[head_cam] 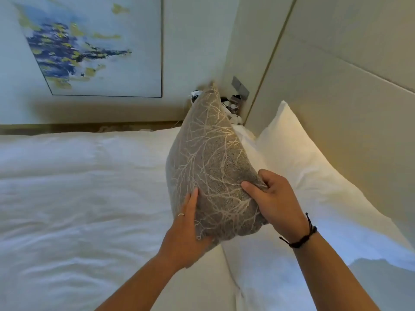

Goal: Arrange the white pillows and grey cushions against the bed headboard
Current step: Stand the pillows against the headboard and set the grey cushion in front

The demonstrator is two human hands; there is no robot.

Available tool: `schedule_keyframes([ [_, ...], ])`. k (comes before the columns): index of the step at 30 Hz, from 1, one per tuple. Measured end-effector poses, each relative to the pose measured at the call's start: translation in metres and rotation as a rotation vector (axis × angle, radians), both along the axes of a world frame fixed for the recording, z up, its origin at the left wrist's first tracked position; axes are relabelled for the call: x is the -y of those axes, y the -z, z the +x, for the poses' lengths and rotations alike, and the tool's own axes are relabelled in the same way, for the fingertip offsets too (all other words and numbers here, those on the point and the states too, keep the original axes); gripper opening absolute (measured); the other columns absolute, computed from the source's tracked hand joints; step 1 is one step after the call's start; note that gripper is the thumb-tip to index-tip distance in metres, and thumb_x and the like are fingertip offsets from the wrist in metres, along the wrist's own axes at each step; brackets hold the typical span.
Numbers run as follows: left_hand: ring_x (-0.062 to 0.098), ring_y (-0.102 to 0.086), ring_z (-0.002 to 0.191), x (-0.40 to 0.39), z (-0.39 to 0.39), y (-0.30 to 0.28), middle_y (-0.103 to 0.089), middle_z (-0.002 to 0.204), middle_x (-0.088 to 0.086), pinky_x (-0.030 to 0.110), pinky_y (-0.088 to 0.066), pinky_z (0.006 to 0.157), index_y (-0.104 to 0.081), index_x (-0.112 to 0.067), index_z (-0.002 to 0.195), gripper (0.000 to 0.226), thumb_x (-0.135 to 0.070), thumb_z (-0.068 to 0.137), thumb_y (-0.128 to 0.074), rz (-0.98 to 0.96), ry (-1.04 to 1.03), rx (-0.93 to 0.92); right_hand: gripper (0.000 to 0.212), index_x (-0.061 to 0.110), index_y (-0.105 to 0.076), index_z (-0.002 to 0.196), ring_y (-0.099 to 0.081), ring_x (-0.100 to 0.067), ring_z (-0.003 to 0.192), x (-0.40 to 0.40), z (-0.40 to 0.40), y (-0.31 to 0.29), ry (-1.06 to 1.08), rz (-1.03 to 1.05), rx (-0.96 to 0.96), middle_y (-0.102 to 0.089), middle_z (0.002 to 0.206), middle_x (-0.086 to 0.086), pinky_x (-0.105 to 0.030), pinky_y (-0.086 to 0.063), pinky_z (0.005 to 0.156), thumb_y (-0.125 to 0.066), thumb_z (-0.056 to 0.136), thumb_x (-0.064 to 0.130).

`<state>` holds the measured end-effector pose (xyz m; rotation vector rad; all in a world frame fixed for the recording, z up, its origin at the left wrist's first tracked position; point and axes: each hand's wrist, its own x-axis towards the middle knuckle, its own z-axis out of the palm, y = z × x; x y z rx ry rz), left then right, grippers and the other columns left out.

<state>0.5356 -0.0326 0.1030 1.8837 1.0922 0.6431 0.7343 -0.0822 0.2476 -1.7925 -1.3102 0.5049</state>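
A grey cushion (208, 158) with a pale branch pattern is held up over the bed, one corner pointing away from me. My left hand (187, 230) presses flat against its lower left side. My right hand (272, 198) pinches its lower right edge between thumb and fingers. To the right, a white pillow (298, 158) leans against the beige padded headboard (350, 108). A second white pillow (280, 272) lies nearer me, below the cushion. Part of another white pillow (243, 136) shows behind the cushion.
The white duvet (78, 198) covers the bed to the left. A framed blue and yellow painting (89, 46) hangs on the far wall. Small dark and white items (233, 106) sit in the corner behind the cushion, under a metal wall plate (240, 86).
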Motion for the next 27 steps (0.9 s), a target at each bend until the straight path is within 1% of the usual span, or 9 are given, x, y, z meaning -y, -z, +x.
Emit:
schedule_keyframes([
  [2, 0.015, -0.031, 0.143, 0.008, 0.036, 0.009, -0.013, 0.162, -0.014, 0.048, -0.048, 0.102, 0.013, -0.061, 0.143, 0.108, -0.057, 0.075, -0.071, -0.095, 0.137, -0.031, 0.041, 0.017, -0.035, 0.065, -0.051, -0.032, 0.057, -0.003, 0.053, 0.039, 0.114, -0.120, 0.017, -0.042, 0.061, -0.018, -0.037, -0.038, 0.053, -0.068, 0.088, 0.026],
  [4, 0.027, -0.034, 0.143, 0.019, 0.066, 0.023, -0.015, 0.163, -0.007, 0.050, -0.047, 0.103, 0.010, -0.064, 0.142, 0.100, -0.036, 0.083, -0.067, -0.161, 0.220, -0.111, 0.042, 0.015, -0.031, 0.069, -0.038, -0.024, 0.059, 0.002, 0.097, 0.092, 0.229, -0.330, 0.028, -0.034, 0.065, -0.009, -0.035, -0.031, 0.057, -0.064, 0.091, 0.026],
  [7, 0.041, -0.043, 0.132, 0.032, 0.095, 0.045, -0.007, 0.165, -0.003, 0.050, -0.049, 0.097, 0.008, -0.066, 0.141, 0.097, -0.026, 0.084, -0.060, -0.236, 0.257, -0.241, 0.037, 0.017, -0.036, 0.075, -0.038, -0.018, 0.059, 0.024, 0.139, 0.166, 0.333, -0.565, -0.040, -0.041, 0.068, -0.002, -0.030, -0.033, 0.056, -0.061, 0.093, 0.037],
  [9, 0.038, -0.044, 0.134, 0.036, 0.107, 0.053, -0.002, 0.164, -0.007, 0.045, -0.048, 0.096, 0.007, -0.066, 0.141, 0.095, -0.030, 0.083, -0.060, -0.271, 0.225, -0.267, 0.038, 0.019, -0.038, 0.076, -0.040, -0.017, 0.054, 0.032, 0.153, 0.193, 0.357, -0.503, -0.095, -0.046, 0.064, 0.000, -0.029, -0.034, 0.052, -0.063, 0.090, 0.045],
  [12, 0.014, -0.032, 0.143, 0.035, 0.123, 0.059, -0.004, 0.164, -0.010, 0.039, -0.041, 0.109, 0.003, -0.064, 0.142, 0.092, -0.036, 0.084, -0.063, -0.252, 0.165, -0.281, 0.038, 0.022, -0.037, 0.077, -0.044, -0.016, 0.049, 0.028, 0.160, 0.206, 0.297, -0.458, -0.082, -0.050, 0.060, 0.002, -0.029, -0.036, 0.048, -0.061, 0.089, 0.050],
  [14, 0.008, -0.041, 0.133, 0.031, 0.134, 0.059, -0.013, 0.163, -0.011, 0.030, -0.040, 0.106, -0.001, -0.058, 0.145, 0.088, -0.037, 0.088, -0.064, -0.205, 0.145, -0.296, 0.037, 0.023, -0.037, 0.079, -0.046, -0.017, 0.049, 0.023, 0.161, 0.208, 0.255, -0.474, -0.061, -0.052, 0.061, 0.001, -0.031, -0.037, 0.048, -0.058, 0.090, 0.052],
  [19, 0.011, -0.018, 0.147, 0.027, 0.163, 0.053, -0.009, 0.164, -0.009, 0.032, -0.035, 0.113, -0.012, -0.052, 0.148, 0.077, -0.041, 0.091, -0.062, -0.115, 0.123, -0.285, 0.037, 0.029, -0.034, 0.087, -0.053, -0.014, 0.053, 0.032, 0.164, 0.212, 0.204, -0.435, -0.057, -0.058, 0.066, 0.004, -0.031, -0.042, 0.050, -0.055, 0.088, 0.059],
  [24, 0.013, -0.001, 0.149, 0.033, 0.175, 0.047, 0.000, 0.164, -0.008, 0.043, -0.034, 0.115, -0.017, -0.047, 0.149, 0.073, -0.045, 0.091, -0.060, 0.005, 0.150, -0.376, 0.060, 0.039, -0.031, 0.118, -0.057, 0.000, 0.066, 0.060, 0.160, 0.209, 0.229, -0.422, -0.016, -0.056, 0.076, 0.015, -0.022, -0.043, 0.055, -0.045, 0.077, 0.080],
  [27, 0.015, -0.001, 0.149, 0.037, 0.180, 0.050, 0.000, 0.164, -0.005, 0.044, -0.030, 0.117, -0.019, -0.045, 0.149, 0.073, -0.045, 0.090, -0.061, 0.028, 0.186, -0.388, 0.059, 0.039, -0.034, 0.122, -0.056, -0.002, 0.077, 0.089, 0.157, 0.205, 0.209, -0.424, 0.072, -0.054, 0.099, 0.018, -0.022, -0.044, 0.064, -0.044, 0.079, 0.078],
])
